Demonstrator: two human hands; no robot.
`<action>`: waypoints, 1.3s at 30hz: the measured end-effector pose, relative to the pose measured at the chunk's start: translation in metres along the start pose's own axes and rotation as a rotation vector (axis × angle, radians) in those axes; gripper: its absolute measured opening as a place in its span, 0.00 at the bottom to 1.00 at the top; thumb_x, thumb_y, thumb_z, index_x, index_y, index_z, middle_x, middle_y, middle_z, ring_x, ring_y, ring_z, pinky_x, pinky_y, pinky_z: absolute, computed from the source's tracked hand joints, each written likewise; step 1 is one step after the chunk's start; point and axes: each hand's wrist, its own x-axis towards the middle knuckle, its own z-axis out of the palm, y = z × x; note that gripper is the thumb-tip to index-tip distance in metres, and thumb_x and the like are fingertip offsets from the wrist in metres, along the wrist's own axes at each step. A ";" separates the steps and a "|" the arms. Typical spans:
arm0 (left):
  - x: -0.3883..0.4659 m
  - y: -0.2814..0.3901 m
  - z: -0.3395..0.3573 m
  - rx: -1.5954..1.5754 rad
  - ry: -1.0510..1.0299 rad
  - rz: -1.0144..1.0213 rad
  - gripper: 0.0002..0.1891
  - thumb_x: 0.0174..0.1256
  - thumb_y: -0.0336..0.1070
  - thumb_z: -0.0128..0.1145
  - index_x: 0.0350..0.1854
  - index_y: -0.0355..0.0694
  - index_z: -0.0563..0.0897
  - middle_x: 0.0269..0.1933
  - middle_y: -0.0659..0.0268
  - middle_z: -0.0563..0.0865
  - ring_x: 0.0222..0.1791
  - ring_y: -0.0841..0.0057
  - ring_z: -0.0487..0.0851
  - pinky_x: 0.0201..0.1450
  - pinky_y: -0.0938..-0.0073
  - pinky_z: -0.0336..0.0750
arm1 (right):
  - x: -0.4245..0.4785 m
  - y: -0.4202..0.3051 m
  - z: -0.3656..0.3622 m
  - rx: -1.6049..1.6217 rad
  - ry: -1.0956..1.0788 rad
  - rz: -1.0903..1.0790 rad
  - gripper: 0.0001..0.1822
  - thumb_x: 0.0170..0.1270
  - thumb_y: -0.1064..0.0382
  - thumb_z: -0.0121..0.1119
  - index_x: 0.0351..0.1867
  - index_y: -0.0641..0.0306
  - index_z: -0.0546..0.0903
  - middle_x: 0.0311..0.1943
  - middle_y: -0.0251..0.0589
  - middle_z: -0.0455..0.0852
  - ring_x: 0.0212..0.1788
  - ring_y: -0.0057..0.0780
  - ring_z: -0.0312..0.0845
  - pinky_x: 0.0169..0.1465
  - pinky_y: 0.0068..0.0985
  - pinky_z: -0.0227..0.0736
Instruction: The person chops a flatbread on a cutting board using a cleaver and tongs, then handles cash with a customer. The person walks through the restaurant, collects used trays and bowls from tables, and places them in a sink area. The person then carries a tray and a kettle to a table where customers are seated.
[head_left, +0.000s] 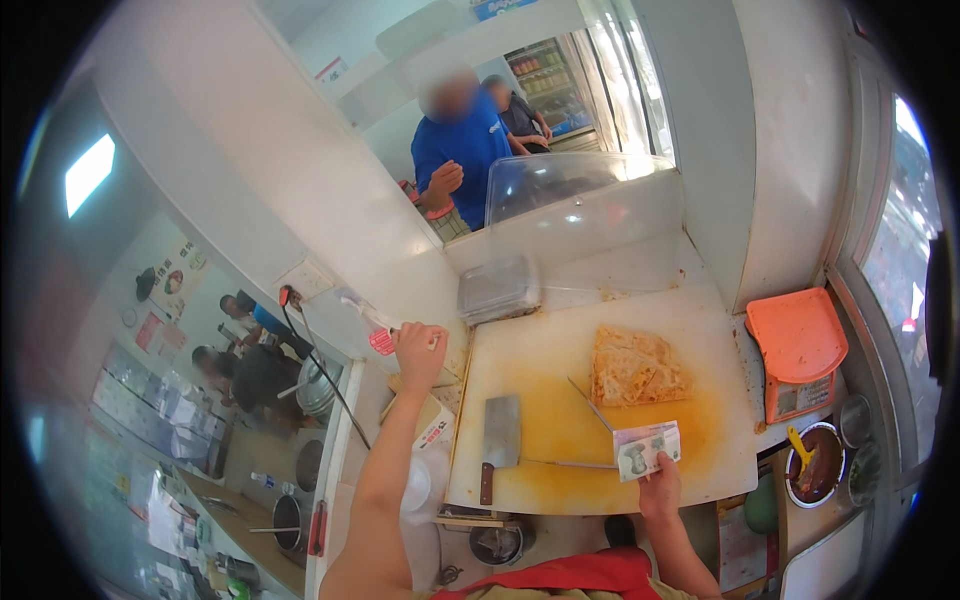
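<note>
Banknotes (646, 448) are pinched in my right hand (661, 487), above the near edge of a yellow-stained white cutting board (547, 352). My left hand (420, 352) is raised by the wall at the board's left, its fingers curled on a thin plastic bag (381, 341) with red print. Folded pieces of browned flatbread (637, 367) lie at the board's right middle. A cleaver (501, 435) with a wooden handle rests on the left part. Two thin metal arms, apparently tongs (589, 403), reach out from behind the banknotes, which hide where they meet.
A digital scale with an orange pan (799, 337) stands right of the board, near a bowl of dark sauce (814, 472). Behind the board are a clear plastic container (499, 289) and a clear guard (577, 187). Beyond it stands a person in a blue shirt (465, 157).
</note>
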 end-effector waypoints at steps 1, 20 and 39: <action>0.006 -0.002 0.006 -0.006 0.000 -0.035 0.04 0.49 0.34 0.63 0.24 0.47 0.80 0.23 0.73 0.75 0.31 0.73 0.73 0.40 0.68 0.60 | 0.000 -0.004 -0.002 -0.008 0.037 0.005 0.21 0.63 0.59 0.50 0.59 0.58 0.68 0.54 0.34 0.73 0.56 0.29 0.69 0.57 0.33 0.65; 0.035 0.010 0.035 0.070 -0.088 -0.041 0.04 0.49 0.33 0.64 0.25 0.48 0.80 0.24 0.73 0.77 0.32 0.74 0.73 0.41 0.68 0.60 | 0.046 -0.040 -0.023 -0.008 0.033 0.002 0.19 0.65 0.64 0.48 0.57 0.61 0.68 0.52 0.36 0.75 0.54 0.29 0.70 0.57 0.32 0.65; 0.045 0.024 0.015 0.137 -0.107 -0.030 0.04 0.50 0.33 0.63 0.25 0.47 0.80 0.24 0.73 0.76 0.32 0.74 0.73 0.40 0.69 0.59 | 0.047 -0.056 -0.005 -0.005 -0.055 0.020 0.15 0.65 0.60 0.54 0.52 0.55 0.72 0.49 0.30 0.78 0.51 0.23 0.72 0.52 0.30 0.68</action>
